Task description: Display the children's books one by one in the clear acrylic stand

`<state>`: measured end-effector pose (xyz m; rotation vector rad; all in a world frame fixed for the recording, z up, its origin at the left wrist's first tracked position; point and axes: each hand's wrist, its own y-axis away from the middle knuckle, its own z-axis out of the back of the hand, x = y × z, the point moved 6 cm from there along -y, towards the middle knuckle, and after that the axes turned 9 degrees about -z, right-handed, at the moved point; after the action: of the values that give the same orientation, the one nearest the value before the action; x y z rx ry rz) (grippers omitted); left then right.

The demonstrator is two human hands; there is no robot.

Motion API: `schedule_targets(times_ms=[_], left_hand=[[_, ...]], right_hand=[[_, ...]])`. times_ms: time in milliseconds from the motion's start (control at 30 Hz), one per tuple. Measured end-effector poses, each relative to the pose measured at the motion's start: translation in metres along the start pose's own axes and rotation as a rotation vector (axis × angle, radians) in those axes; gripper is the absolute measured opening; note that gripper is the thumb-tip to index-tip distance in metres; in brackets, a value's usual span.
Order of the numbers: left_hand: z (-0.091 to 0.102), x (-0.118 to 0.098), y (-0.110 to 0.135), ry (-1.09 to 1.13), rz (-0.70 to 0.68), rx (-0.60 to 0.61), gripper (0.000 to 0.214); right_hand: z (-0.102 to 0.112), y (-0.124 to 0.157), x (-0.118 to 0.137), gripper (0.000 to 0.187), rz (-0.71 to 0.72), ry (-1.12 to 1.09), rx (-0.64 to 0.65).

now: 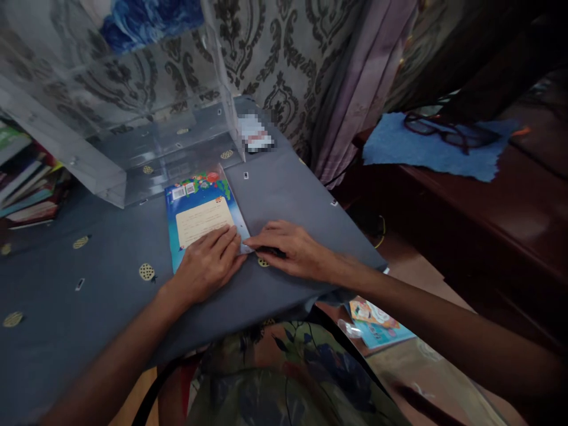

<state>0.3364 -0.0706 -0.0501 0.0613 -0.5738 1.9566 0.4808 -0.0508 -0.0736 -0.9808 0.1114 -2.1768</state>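
A blue picture book (203,207) lies back cover up on the table, with a cream text panel and a barcode. A pale, clear-looking strip runs along its right edge. My left hand (208,261) lies flat across the lower part of the cover, fingers stretched out side by side. At the lower right corner of the book, my right hand (295,251) is closed, thumb and forefinger meeting at the edge. A dark slim object (271,251) shows under its fingers; its kind cannot be made out.
A clear acrylic stand (110,188) rises behind the book on the grey tablecloth (110,307). Stacked books (31,177) are at the left. Glasses (457,130) rest on a blue cloth (390,145) at the right. More booklets (377,325) lie below the table edge.
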Motion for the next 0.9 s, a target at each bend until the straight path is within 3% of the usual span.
schedule_targets(times_ms=[233,367,533,900], left_hand=[[-0.004,0.013,0.018,0.186,0.040,0.132,0.038],[-0.007,0.040,0.046,0.334,0.116,0.237,0.044],[-0.013,0.069,0.077,0.351,0.295,0.214,0.044],[-0.019,0.043,0.081,0.217,0.383,0.202,0.048]], right_hand=[[-0.005,-0.001,0.008,0.024,0.061,0.213,0.024],[-0.008,-0.003,0.011,0.026,0.070,0.258,0.033],[-0.009,-0.003,0.012,0.029,0.077,0.263,0.044],[-0.002,-0.003,0.016,0.025,0.121,0.328,0.036]])
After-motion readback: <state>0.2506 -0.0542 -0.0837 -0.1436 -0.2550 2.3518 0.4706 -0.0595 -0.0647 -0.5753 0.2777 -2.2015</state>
